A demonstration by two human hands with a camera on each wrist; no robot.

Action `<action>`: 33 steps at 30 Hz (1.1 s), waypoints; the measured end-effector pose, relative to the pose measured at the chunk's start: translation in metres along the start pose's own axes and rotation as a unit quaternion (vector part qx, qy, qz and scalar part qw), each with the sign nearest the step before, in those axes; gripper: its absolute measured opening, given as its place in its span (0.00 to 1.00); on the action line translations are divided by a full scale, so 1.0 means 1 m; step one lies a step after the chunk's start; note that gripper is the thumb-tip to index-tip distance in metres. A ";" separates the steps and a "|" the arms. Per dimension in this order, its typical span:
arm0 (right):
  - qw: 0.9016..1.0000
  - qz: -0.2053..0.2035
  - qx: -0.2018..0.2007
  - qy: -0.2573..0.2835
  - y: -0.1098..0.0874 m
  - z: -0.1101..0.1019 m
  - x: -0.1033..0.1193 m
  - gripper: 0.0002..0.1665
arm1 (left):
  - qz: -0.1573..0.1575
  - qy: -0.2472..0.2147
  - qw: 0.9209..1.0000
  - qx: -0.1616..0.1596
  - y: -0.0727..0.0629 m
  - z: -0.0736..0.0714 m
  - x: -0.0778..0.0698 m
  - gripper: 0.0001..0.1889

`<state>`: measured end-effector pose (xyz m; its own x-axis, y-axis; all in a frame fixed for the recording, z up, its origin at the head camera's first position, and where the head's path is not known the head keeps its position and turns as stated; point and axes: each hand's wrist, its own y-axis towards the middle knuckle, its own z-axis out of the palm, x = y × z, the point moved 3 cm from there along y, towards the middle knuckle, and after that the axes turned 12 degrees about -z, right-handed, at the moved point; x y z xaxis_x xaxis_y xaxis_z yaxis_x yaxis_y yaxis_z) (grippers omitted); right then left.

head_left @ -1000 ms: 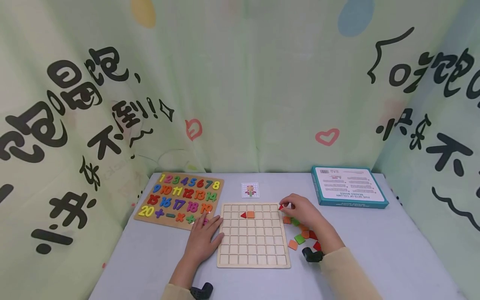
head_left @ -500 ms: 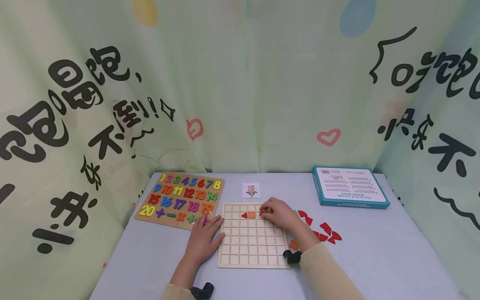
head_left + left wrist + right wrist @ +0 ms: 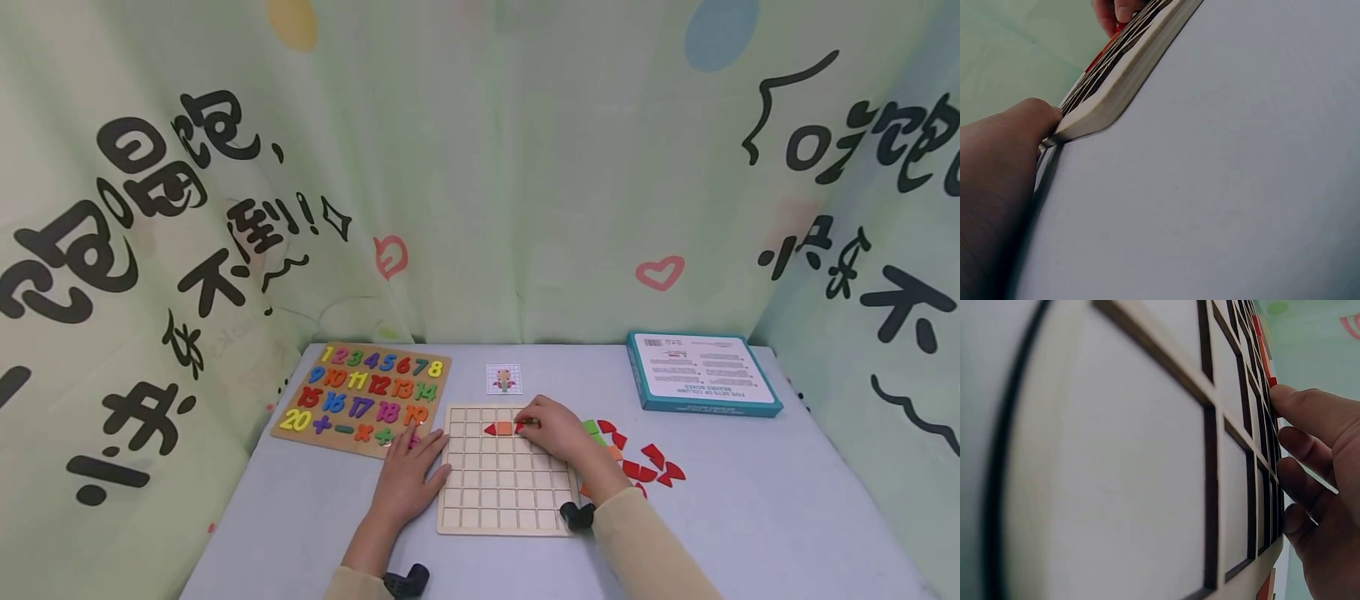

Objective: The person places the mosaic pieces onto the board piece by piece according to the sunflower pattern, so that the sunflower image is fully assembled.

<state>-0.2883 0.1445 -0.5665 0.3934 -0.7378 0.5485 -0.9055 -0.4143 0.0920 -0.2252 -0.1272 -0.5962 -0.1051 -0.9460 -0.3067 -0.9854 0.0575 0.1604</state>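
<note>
A wooden grid board (image 3: 491, 493) lies on the table. In its upper part, a red triangle tile (image 3: 491, 429) sits left of an orange square tile (image 3: 505, 428). My right hand (image 3: 555, 432) pinches a small red tile (image 3: 518, 427) at the square's right side. In the right wrist view the fingertips (image 3: 1282, 394) are at this red tile, low against the grid; its exact shape is mostly covered. My left hand (image 3: 407, 483) lies flat, thumb at the board's left edge, fingers over the corner of the number board (image 3: 296, 437).
Several loose red tiles (image 3: 652, 456) and green tiles (image 3: 591, 427) lie right of the grid board, partly behind the right forearm. A small pattern card (image 3: 503, 379) is beyond the board. A teal box (image 3: 705, 372) stands at the back right. A curtain (image 3: 517, 167) hangs behind the table.
My right hand has moved left from the board's right edge, carrying the red tile to beside the orange square. Over the last half second it moved only slightly. My left hand stayed in place.
</note>
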 end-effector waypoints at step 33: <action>1.000 0.013 -0.008 0.009 0.000 0.001 -0.001 0.03 | -0.006 0.000 1.000 0.010 -0.001 0.000 0.000 0.29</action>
<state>-0.2883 0.1446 -0.5683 0.3663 -0.7384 0.5663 -0.9181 -0.3858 0.0908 -0.2247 -0.1277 -0.5963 -0.0942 -0.9465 -0.3086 -0.9889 0.0531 0.1389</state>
